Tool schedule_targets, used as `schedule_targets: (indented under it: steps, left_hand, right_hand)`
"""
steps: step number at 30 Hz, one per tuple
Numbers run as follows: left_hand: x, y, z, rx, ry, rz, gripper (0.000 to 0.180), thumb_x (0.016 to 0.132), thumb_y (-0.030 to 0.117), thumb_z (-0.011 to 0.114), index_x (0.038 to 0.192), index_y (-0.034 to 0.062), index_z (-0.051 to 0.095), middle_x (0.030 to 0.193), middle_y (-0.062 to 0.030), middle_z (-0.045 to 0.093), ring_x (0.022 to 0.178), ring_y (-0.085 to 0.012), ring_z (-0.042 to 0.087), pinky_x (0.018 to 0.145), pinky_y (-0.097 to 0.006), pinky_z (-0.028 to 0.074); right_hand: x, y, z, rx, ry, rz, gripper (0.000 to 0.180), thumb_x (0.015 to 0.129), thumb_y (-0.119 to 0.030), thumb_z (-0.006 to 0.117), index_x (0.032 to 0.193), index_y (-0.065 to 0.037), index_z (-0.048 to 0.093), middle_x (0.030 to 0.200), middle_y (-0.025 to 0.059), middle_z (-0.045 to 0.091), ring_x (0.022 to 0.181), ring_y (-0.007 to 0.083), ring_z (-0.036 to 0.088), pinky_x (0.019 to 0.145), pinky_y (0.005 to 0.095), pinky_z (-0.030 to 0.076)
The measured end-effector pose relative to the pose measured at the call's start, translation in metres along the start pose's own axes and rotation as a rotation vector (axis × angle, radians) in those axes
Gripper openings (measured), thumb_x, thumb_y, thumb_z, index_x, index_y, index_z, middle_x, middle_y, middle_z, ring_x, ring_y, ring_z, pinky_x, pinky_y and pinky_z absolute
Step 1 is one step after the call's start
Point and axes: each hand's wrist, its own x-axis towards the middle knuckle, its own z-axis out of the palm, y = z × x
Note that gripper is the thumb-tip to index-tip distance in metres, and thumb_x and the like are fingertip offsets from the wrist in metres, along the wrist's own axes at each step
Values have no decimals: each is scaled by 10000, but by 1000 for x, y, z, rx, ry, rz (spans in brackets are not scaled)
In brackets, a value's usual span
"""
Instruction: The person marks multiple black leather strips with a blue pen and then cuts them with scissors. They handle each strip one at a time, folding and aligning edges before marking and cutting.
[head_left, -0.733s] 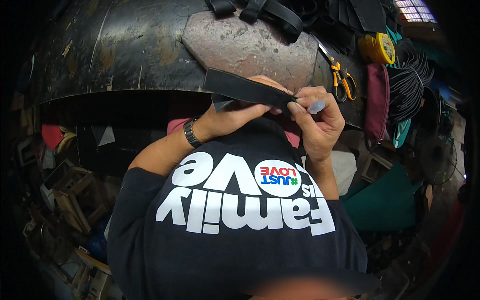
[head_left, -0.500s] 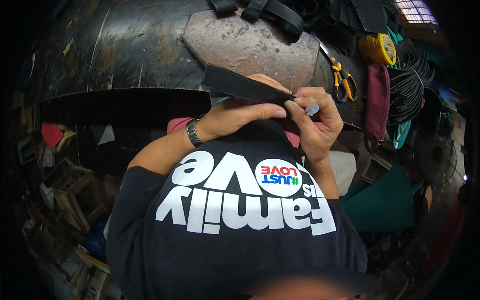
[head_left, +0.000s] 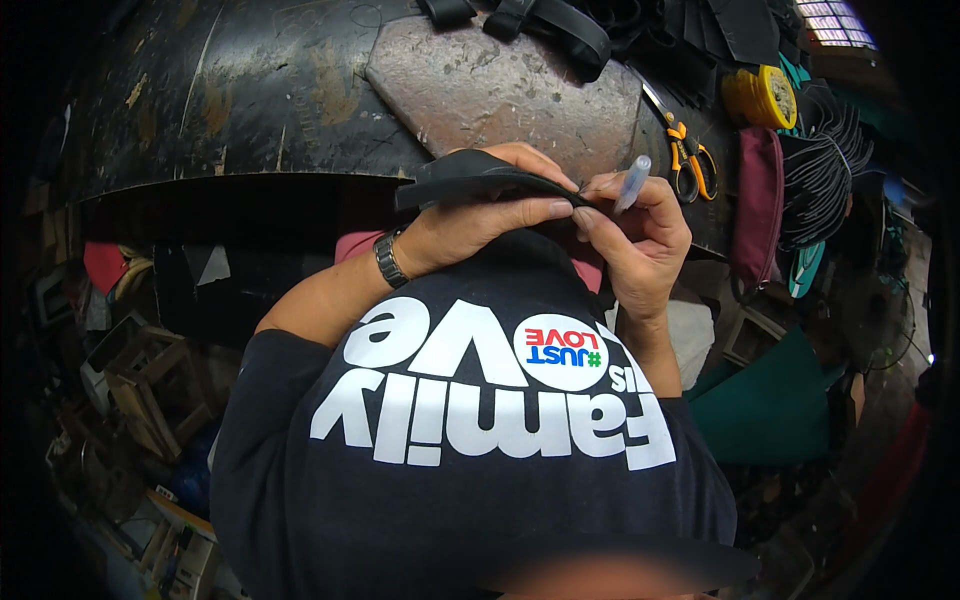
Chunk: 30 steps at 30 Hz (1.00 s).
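Observation:
In front of my chest, my left hand is closed round a folded black strip of leather-like sheet material. Its thumb lies along the near side of the strip, with the fingers behind. At the strip's right end, the fingertips of my right hand are pinched close beside my left fingertips. A slim pen-like tool with a translucent, bluish-clear end is held in my right hand and sticks up between the fingers. The tool's other end is hidden by my fingers. Whether the right fingertips also grip the strip is unclear.
Beyond my hands stands a dark worktable with a worn stone-like slab. Black straps lie at its back. Orange-handled scissors, a yellow tub, a maroon pouch and a bundle of black cords lie to the right.
The black strip has tilted and bent, its left end now lower. The pen-like tool has swung upward in my right hand, showing more of its clear end. Both hands stay together.

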Motion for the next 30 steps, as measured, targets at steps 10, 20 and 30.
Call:
schedule_targets:
  steps: [10,20,30]
  left_hand:
    - [1,-4,-2,-105,-15,-48,191,811,57,703,991,12,662,973,-93,650,881,-154,634,777,-251,529]
    - [2,-3,-3,-106,-14,-48,202,811,69,711,993,-1,660,951,-96,665,858,-151,651,755,-250,541]
    - [0,-1,-2,-132,54,-90,164,800,25,704,955,14,649,916,-57,648,820,-108,603,729,-220,485]
  right_hand:
    - [2,4,-2,-52,-31,-39,251,778,135,621,990,19,553,994,132,594,754,100,574,649,215,476]
    - [3,8,-2,-33,-58,-50,233,792,132,598,994,24,555,992,131,584,751,109,572,662,225,472]
    - [4,6,11,21,5,59,224,813,85,618,1020,20,563,957,74,601,767,87,571,670,210,467]
